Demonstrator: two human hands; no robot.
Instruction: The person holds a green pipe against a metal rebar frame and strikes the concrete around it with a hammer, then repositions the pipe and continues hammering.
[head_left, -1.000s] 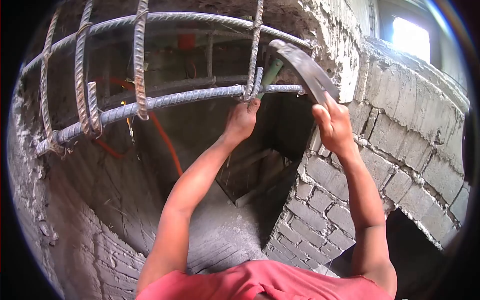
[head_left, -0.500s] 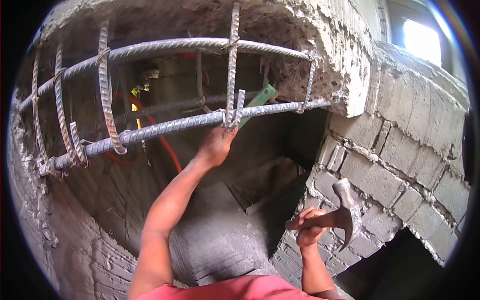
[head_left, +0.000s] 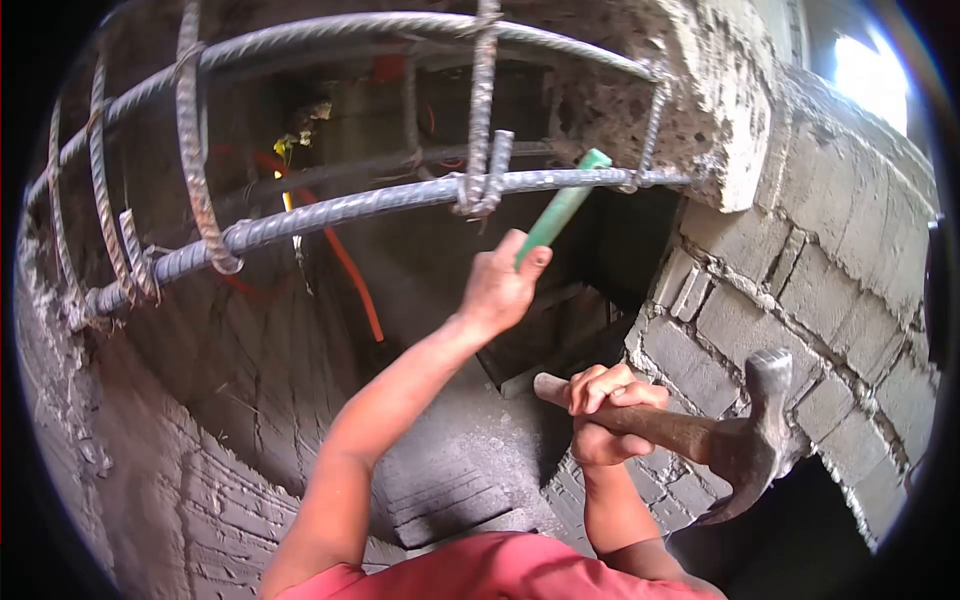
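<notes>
My left hand [head_left: 498, 287] is closed around the lower part of a green chisel [head_left: 558, 215], below the thick lower rebar [head_left: 370, 205]. The chisel slants up to the right and its top end rises past that bar; its lower end is hidden in my hand. At the lower right, my right hand [head_left: 607, 412] grips the wooden handle of a claw hammer [head_left: 690, 432]. The hammer's metal head points right, apart from the chisel, with its claw downward.
Upright rebar ties [head_left: 200, 150] cross the long bars. Broken concrete [head_left: 735, 110] edges the opening at the upper right. A block wall [head_left: 760, 320] stands at right, with a dark gap below. An orange hose [head_left: 352, 275] hangs behind the bars.
My left hand has moved right and away from the rebar tie with the chisel. The hammer has shifted right and nearer. The view has tilted slightly downward.
</notes>
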